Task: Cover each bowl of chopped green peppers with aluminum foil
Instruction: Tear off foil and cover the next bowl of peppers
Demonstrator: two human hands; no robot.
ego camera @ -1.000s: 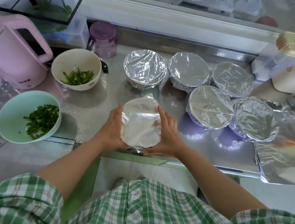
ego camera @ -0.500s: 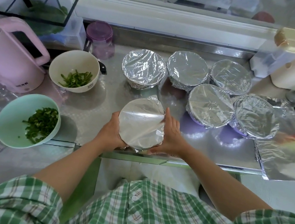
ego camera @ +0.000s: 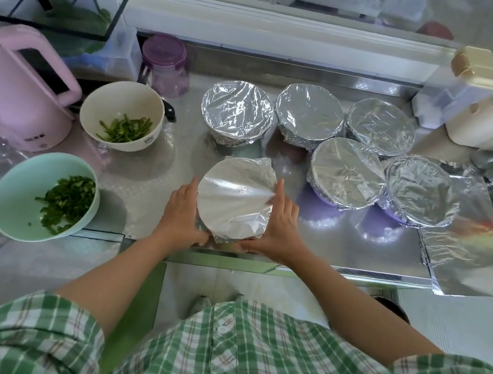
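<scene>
A bowl under a sheet of aluminum foil (ego camera: 235,199) stands near the steel counter's front edge. My left hand (ego camera: 182,212) and my right hand (ego camera: 279,225) cup its two sides and press the foil down round the rim. A loose foil corner sticks up at the far side. Several foil-covered bowls (ego camera: 346,174) stand in a group behind and to the right. Two uncovered bowls hold chopped green peppers: a white bowl (ego camera: 87,114) and a mint green bowl (ego camera: 8,199) on the left.
A flat foil sheet (ego camera: 476,248) lies at the right and overhangs the counter edge. A pink kettle (ego camera: 15,96), a purple-lidded jar (ego camera: 164,65) and a glass tank line the left back. Bottles and a cream container (ego camera: 491,120) crowd the right back.
Both hands have slid a little along the bowl's sides while folding the foil down. The bowl stays in the same spot.
</scene>
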